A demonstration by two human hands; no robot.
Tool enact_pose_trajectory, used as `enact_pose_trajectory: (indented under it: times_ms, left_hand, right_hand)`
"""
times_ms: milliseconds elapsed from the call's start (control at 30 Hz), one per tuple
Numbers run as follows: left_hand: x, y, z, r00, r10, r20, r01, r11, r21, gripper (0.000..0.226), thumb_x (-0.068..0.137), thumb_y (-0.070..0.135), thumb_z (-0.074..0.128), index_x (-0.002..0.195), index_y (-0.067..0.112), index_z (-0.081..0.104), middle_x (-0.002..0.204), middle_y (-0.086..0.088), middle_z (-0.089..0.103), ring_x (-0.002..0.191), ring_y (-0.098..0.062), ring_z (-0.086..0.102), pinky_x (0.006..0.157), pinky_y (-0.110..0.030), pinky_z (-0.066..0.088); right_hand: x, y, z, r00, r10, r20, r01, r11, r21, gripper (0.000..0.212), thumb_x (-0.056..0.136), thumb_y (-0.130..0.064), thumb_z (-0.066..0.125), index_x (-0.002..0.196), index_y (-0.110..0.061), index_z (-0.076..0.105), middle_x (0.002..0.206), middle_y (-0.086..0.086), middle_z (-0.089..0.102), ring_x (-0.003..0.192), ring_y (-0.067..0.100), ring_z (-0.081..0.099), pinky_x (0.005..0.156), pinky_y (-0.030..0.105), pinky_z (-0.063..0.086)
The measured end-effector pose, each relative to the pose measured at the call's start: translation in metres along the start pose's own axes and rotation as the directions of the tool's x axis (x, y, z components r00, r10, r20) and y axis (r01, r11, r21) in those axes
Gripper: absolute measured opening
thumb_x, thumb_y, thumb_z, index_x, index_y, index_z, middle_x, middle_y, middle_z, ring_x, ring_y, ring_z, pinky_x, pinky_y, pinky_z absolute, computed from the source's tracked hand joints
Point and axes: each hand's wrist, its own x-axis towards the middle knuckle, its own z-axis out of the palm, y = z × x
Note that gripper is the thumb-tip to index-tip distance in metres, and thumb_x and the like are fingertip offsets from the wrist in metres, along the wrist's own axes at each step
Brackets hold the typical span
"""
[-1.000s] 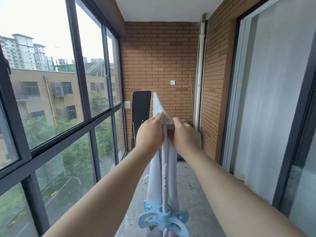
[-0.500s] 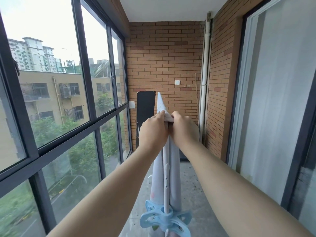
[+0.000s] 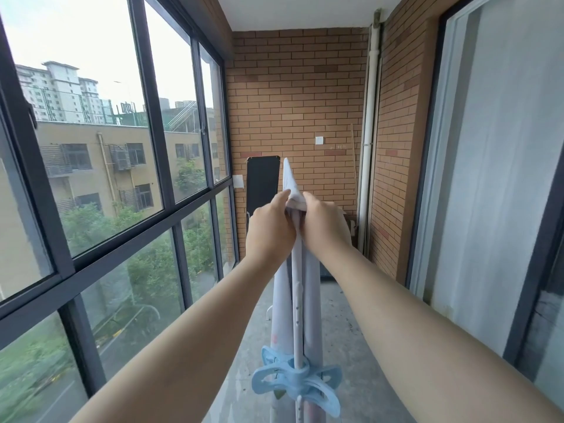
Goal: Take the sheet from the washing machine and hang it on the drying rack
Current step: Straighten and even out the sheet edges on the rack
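A pale sheet (image 3: 312, 288) hangs over the white top rail (image 3: 296, 288) of the drying rack, falling down both sides of it. The rail runs straight away from me, seen end-on. My left hand (image 3: 270, 232) and my right hand (image 3: 325, 227) sit side by side on the rail, each pinching the sheet's fabric at the top. A corner of the sheet (image 3: 288, 180) sticks up just beyond my fingers. A large light-blue plastic clip (image 3: 294, 384) clamps the sheet to the rail close to me.
I stand on a narrow brick-walled balcony. Dark-framed windows (image 3: 152, 117) line the left side, and a glass sliding door (image 3: 488, 178) with a curtain lines the right. A black board (image 3: 262, 184) leans on the far wall. A white drainpipe (image 3: 369, 148) runs down the right corner.
Both hands have stayed together on the sheet at the rail. The camera has shifted slightly, so the scene sits a little further right and lower.
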Motion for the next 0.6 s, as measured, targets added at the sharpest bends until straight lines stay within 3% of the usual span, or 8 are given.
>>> enact_pose_trajectory:
  times_ms: [67, 100, 133, 200, 333, 433, 600]
  left_hand:
    - [-0.005, 0.003, 0.000, 0.993, -0.119, -0.007, 0.118, 0.988, -0.104, 0.028, 0.096, 0.014, 0.050, 0.117, 0.017, 0.067, 0.085, 0.001, 0.072, 0.071, -0.014, 0.055, 0.064, -0.026, 0.043]
    - [-0.008, 0.003, 0.001, 0.987, -0.160, -0.002, 0.159, 0.979, -0.132, 0.020, 0.093, 0.010, 0.050, 0.096, 0.018, 0.068, 0.075, 0.003, 0.067, 0.065, -0.011, 0.049, 0.058, -0.021, 0.037]
    - [-0.010, 0.003, 0.003, 0.980, -0.199, 0.011, 0.198, 0.971, -0.136, 0.023, 0.091, 0.007, 0.049, 0.075, 0.021, 0.057, 0.063, 0.006, 0.058, 0.057, -0.010, 0.043, 0.051, -0.017, 0.028]
    - [-0.015, 0.003, 0.008, 0.949, -0.304, 0.078, 0.312, 0.944, -0.109, 0.035, 0.087, 0.001, 0.045, 0.059, 0.020, 0.035, 0.055, 0.005, 0.041, 0.051, -0.010, 0.033, 0.044, -0.021, 0.022]
    - [-0.028, -0.012, 0.014, 0.869, -0.439, 0.229, 0.453, 0.891, -0.010, 0.029, 0.079, -0.006, 0.040, 0.058, 0.013, 0.035, 0.057, -0.001, 0.043, 0.053, -0.019, 0.036, 0.046, -0.028, 0.023]
    - [-0.034, -0.032, 0.015, 0.845, -0.489, 0.217, 0.501, 0.865, 0.001, 0.030, 0.085, -0.004, 0.040, 0.061, 0.013, 0.035, 0.060, -0.002, 0.043, 0.058, -0.021, 0.035, 0.051, -0.029, 0.022]
    - [-0.050, -0.042, 0.027, 0.798, -0.532, 0.284, 0.553, 0.833, 0.005, 0.030, 0.094, 0.011, 0.050, 0.064, 0.014, 0.049, 0.065, -0.002, 0.054, 0.061, -0.023, 0.052, 0.049, -0.026, 0.036]
  right_hand:
    - [0.000, 0.001, 0.006, 0.991, 0.134, 0.027, -0.136, 0.975, 0.174, 0.022, 0.100, -0.019, 0.047, 0.104, -0.008, 0.065, 0.086, 0.010, 0.069, 0.084, 0.033, 0.064, 0.060, 0.030, 0.040]
    - [-0.002, 0.002, 0.009, 0.972, 0.230, 0.054, -0.236, 0.933, 0.272, 0.021, 0.099, -0.018, 0.048, 0.094, -0.006, 0.065, 0.083, 0.008, 0.067, 0.081, 0.032, 0.062, 0.060, 0.029, 0.040]
    - [-0.005, 0.003, 0.013, 0.943, 0.321, 0.090, -0.332, 0.878, 0.346, 0.021, 0.098, -0.018, 0.050, 0.088, -0.007, 0.064, 0.084, 0.009, 0.067, 0.080, 0.031, 0.062, 0.060, 0.028, 0.040]
    - [-0.014, 0.006, 0.023, 0.885, 0.434, 0.167, -0.462, 0.788, 0.407, 0.021, 0.098, -0.017, 0.052, 0.089, -0.006, 0.067, 0.088, 0.011, 0.069, 0.082, 0.031, 0.064, 0.059, 0.027, 0.041]
    - [-0.036, 0.018, 0.038, 0.824, 0.511, 0.244, -0.567, 0.743, 0.357, 0.017, 0.097, -0.010, 0.052, 0.101, -0.006, 0.068, 0.093, 0.010, 0.065, 0.086, 0.030, 0.061, 0.067, 0.029, 0.043]
    - [-0.047, 0.041, 0.045, 0.799, 0.569, 0.194, -0.598, 0.720, 0.351, 0.025, 0.103, -0.017, 0.050, 0.115, -0.005, 0.068, 0.104, 0.012, 0.068, 0.085, 0.029, 0.062, 0.067, 0.029, 0.045]
    - [-0.064, 0.047, 0.064, 0.771, 0.577, 0.268, -0.635, 0.722, 0.275, 0.030, 0.102, -0.027, 0.056, 0.112, -0.001, 0.067, 0.107, 0.016, 0.068, 0.092, 0.033, 0.065, 0.071, 0.031, 0.047]
